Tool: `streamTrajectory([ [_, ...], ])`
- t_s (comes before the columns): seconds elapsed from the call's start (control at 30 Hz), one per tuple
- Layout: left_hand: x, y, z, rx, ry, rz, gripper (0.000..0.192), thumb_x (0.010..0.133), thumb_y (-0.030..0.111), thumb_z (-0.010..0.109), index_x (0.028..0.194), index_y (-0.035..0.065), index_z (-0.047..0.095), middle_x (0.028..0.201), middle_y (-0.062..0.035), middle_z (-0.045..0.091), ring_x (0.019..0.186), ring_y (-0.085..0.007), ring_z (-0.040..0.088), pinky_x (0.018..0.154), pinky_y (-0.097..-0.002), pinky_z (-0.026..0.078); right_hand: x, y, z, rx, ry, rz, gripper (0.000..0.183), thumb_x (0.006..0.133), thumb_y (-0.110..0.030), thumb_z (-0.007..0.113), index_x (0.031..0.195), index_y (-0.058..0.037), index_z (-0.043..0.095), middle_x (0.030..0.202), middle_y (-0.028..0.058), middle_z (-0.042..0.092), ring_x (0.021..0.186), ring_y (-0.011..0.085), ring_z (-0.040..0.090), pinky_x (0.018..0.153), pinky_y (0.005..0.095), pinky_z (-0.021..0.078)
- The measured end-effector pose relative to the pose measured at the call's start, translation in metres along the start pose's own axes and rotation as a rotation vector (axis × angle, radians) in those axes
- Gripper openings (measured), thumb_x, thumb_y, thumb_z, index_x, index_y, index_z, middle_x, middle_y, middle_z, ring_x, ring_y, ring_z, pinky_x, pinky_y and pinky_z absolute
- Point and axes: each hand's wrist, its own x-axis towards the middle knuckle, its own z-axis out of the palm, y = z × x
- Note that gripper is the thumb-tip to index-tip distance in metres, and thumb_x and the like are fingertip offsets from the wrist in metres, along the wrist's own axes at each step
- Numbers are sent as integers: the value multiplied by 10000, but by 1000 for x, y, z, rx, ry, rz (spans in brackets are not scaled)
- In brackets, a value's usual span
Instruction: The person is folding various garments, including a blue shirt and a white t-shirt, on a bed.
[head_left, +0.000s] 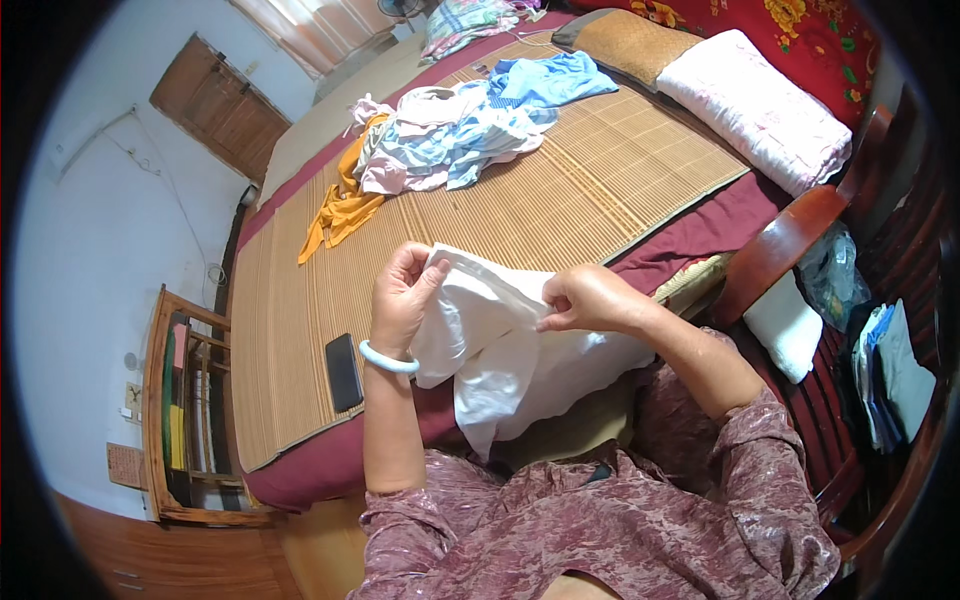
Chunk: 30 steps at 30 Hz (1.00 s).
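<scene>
A white cloth garment hangs between my two hands over the near edge of the bed, its lower folds drooping toward my lap. My left hand pinches one upper corner between thumb and fingers; a pale bangle circles that wrist. Further right, my right hand grips the same upper edge, so the edge runs fairly straight between them. What kind of garment it is, I cannot tell. Beyond it, a heap of pale blue, white and pink clothes lies on the bamboo mat.
A dark smartphone lies on the mat at left. An orange garment and a blue one adjoin the heap. A rolled pinkish quilt rests at right. The wooden chair's armrest curves close to my right elbow.
</scene>
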Motion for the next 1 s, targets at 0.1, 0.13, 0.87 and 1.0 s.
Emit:
streamTrajectory([
  [0.1,0,-1,-3,12,-10,27,76,956,103,688,972,61,627,865,52,612,803,-26,550,737,-191,449,-2,8,2,35,31,-1,326,802,-324,807,802,-25,679,734,104,649,682,268,642,651,371,507],
  [0.13,-1,-1,-5,21,-9,38,80,957,106,687,974,61,624,878,48,618,811,-31,553,746,-194,452,-3,8,-1,139,42,11,296,816,-292,799,827,-23,676,783,103,647,712,263,634,673,368,506],
  [0.87,-15,12,-28,33,-105,197,118,952,120,686,992,55,596,1038,-55,682,938,-118,610,847,-273,491,14,19,14,436,391,-323,196,809,-135,814,854,-73,634,827,0,625,797,159,600,742,310,471],
  [1.0,-20,10,-39,-25,72,178,83,956,93,681,976,84,601,942,18,643,877,-76,582,823,-256,466,7,-11,-3,130,512,-491,197,789,-98,807,825,-84,613,845,48,640,811,257,625,719,362,478],
])
